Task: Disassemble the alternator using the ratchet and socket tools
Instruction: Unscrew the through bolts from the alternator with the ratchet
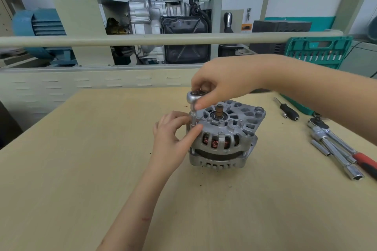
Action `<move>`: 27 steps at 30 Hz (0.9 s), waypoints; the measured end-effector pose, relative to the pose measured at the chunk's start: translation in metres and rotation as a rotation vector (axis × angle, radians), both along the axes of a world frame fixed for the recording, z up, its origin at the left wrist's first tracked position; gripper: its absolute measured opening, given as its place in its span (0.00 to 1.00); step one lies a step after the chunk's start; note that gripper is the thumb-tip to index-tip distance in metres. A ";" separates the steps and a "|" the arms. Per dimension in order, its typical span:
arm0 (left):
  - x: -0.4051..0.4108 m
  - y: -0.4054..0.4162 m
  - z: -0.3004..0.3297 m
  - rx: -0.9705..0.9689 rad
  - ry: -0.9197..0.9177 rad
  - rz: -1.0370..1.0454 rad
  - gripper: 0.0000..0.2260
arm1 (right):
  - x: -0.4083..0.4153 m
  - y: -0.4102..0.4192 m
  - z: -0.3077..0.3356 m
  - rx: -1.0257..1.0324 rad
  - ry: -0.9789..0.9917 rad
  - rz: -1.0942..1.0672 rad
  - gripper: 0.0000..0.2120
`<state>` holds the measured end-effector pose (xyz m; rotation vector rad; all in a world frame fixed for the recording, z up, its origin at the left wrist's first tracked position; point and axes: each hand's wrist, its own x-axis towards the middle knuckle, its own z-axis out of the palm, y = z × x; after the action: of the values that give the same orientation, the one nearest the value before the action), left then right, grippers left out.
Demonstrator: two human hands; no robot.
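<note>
Blue motor [38, 24], cutaway gearbox [163, 20] behind.

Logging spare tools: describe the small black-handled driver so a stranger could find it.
Start at the alternator mid-table, then look right, toward the green tool case. The black-handled driver lies alone there, short and dark, unlike the long chrome ratchets nearer the viewer.

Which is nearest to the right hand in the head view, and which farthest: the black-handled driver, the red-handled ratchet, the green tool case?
From the right hand:
1. black-handled driver, on the table to its right.
2. green tool case, behind, far right.
3. red-handled ratchet, right edge, toward the viewer.
</note>
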<state>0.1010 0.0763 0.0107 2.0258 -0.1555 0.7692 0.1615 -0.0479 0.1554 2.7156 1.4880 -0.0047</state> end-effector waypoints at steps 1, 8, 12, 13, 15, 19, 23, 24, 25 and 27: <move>-0.001 0.001 0.000 0.019 0.010 -0.028 0.05 | 0.000 -0.002 0.002 -0.005 0.017 0.015 0.17; 0.000 0.001 0.000 -0.036 -0.013 -0.002 0.03 | -0.003 0.003 -0.002 -0.003 -0.080 0.011 0.19; 0.001 -0.002 0.002 -0.095 -0.016 0.046 0.10 | -0.004 0.008 -0.006 -0.003 -0.144 0.013 0.24; 0.001 -0.001 0.002 -0.097 -0.009 0.036 0.11 | -0.003 0.007 -0.005 -0.018 -0.126 0.016 0.23; 0.000 0.002 0.003 -0.095 0.017 -0.022 0.06 | -0.004 0.004 -0.001 -0.053 -0.089 0.031 0.17; -0.001 0.007 0.003 -0.080 0.061 -0.103 0.09 | -0.006 -0.001 0.003 -0.049 -0.009 0.073 0.15; -0.001 0.002 0.004 -0.076 0.012 -0.018 0.05 | -0.007 0.005 -0.001 -0.055 -0.193 0.034 0.22; -0.001 0.000 0.003 -0.079 0.006 0.004 0.06 | -0.007 0.006 -0.003 -0.054 -0.213 0.020 0.24; 0.000 -0.001 0.002 -0.086 0.007 0.021 0.07 | -0.007 0.006 -0.004 -0.045 -0.214 0.016 0.25; 0.000 -0.001 0.003 -0.112 0.015 0.023 0.08 | -0.007 0.006 -0.004 -0.033 -0.196 0.029 0.23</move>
<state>0.1006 0.0756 0.0135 1.9301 -0.0789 0.7606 0.1547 -0.0420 0.1514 2.5819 1.4580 0.2288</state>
